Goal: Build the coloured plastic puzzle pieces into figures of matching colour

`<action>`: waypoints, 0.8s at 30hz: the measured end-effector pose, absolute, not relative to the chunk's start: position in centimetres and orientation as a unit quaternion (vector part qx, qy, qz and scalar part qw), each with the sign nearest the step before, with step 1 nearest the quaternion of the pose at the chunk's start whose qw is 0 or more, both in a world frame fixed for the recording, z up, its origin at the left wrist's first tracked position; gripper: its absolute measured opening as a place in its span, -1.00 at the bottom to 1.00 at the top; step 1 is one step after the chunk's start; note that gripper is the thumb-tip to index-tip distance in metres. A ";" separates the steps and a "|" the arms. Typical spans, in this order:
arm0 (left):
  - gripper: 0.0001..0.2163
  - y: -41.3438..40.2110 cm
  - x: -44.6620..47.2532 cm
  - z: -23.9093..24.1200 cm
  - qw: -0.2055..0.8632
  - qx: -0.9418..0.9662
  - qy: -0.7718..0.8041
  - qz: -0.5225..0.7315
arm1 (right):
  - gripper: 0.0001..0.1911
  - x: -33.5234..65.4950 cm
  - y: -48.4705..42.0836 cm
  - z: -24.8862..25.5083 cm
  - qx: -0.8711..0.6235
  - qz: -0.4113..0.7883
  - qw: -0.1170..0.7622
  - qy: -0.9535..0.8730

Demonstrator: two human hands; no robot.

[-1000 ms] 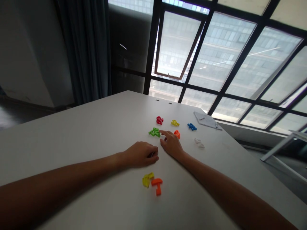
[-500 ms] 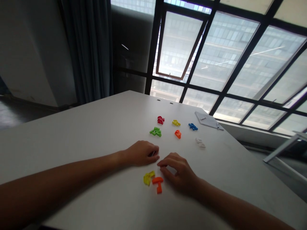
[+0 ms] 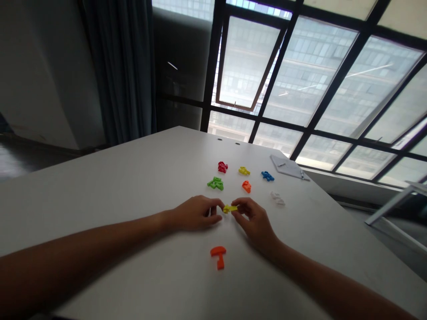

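Note:
My right hand [image 3: 254, 221] pinches a small yellow plastic piece [image 3: 230, 208] between thumb and fingertips, just above the white table [image 3: 140, 186]. My left hand [image 3: 199, 213] rests on the table facing it. Its index finger reaches to the left end of the yellow piece, while the thumb stays apart; whether that fingertip touches the piece I cannot tell. Nearer to me, below both hands, an orange mushroom-shaped plastic piece [image 3: 218, 255] lies alone on the table.
Beyond my hands lie small piles of plastic pieces: green [image 3: 215, 183], red [image 3: 222, 167], yellow [image 3: 244, 170], orange [image 3: 246, 186], blue [image 3: 267, 176] and white [image 3: 277, 198]. A paper pad [image 3: 289, 168] with pens is at the far right edge, near the windows.
My right hand has picked up the yellow piece that lay beside the orange one and moved it away from me, up to the left hand. My left index finger has stretched out towards it.

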State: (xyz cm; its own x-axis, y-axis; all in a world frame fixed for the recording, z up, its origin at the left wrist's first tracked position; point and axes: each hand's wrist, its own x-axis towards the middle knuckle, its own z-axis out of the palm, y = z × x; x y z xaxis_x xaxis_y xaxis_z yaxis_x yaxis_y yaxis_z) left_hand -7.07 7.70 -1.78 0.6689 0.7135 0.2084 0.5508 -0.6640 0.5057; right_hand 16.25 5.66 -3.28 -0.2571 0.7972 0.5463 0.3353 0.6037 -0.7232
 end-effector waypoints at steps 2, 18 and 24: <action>-0.64 7.7 -7.1 -1.7 0.235 0.885 0.350 0.198 | -0.79 16.4 6.1 -3.9 -0.378 0.257 0.499 -0.737; -0.66 8.3 -7.5 -2.1 0.328 0.858 0.320 0.233 | -0.77 16.1 4.6 -3.7 -0.273 0.124 0.459 -0.836; -0.68 8.4 -7.6 -2.4 0.328 0.850 0.319 0.261 | -0.70 16.0 4.7 -3.8 -0.262 0.101 0.460 -0.842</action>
